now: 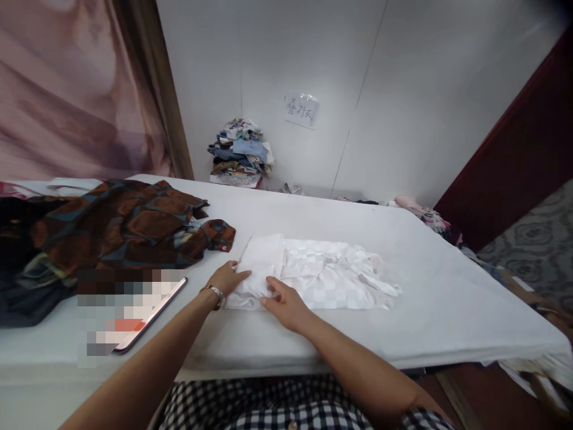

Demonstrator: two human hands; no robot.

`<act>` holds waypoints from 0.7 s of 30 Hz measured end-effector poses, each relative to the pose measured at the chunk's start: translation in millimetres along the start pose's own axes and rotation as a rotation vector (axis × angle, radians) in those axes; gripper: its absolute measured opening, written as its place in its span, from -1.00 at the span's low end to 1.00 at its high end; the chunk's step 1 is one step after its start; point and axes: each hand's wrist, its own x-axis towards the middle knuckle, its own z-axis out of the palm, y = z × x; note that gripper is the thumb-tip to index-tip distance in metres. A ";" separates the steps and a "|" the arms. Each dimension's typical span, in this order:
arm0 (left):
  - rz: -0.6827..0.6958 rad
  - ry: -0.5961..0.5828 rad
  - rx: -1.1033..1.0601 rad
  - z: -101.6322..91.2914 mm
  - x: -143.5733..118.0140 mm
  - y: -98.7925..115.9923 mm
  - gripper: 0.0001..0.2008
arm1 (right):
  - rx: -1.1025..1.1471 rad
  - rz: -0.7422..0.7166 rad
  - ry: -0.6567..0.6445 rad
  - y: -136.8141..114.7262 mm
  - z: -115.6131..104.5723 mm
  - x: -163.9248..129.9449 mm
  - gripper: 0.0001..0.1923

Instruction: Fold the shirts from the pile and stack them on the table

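Observation:
A white checked garment (322, 275), seemingly a shirt, lies lengthwise on the white-covered table in front of me. Its left end is folded over into a flat panel, while the right end is loose and crumpled. My left hand (225, 279), with a bracelet at the wrist, grips the folded end at its left edge, thumb on top of the cloth. At the front edge of the fold, my right hand (286, 303) has its thumb and forefinger closed around some of the fabric. The other fingertips are partly hidden.
Dark clothes, a brown patterned shirt (138, 227) among them, lie heaped at the left. A phone (154, 316) sits nearer me. A tall clothes pile (244, 152) stands by the wall, under a paper sign (302, 111) to its right. More clothes (423, 212) line the table's far right edge.

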 end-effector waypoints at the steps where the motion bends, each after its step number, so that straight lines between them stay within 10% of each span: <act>1: 0.001 -0.023 -0.001 -0.7 1.7 2.7 -0.56 | 0.164 0.098 0.002 2.5 1.7 3.9 -0.34; 8: 0.197 -0.039 -0.135 1.2 -21.3 73.8 -0.59 | 0.889 0.281 0.061 4.1 -27.3 4.0 -0.32; 14: 0.443 -0.512 -0.527 46.7 -56.4 143.7 -0.46 | 1.176 0.257 0.177 19.6 -78.8 -21.6 -0.39; 18: 0.372 -0.102 -0.392 67.2 -48.8 118.4 -0.59 | 1.234 0.287 0.178 32.1 -87.5 -31.2 -0.48; 21: 0.186 -0.025 -0.327 74.4 -40.5 92.7 -0.53 | 1.234 0.338 0.198 33.4 -87.3 -31.3 -0.56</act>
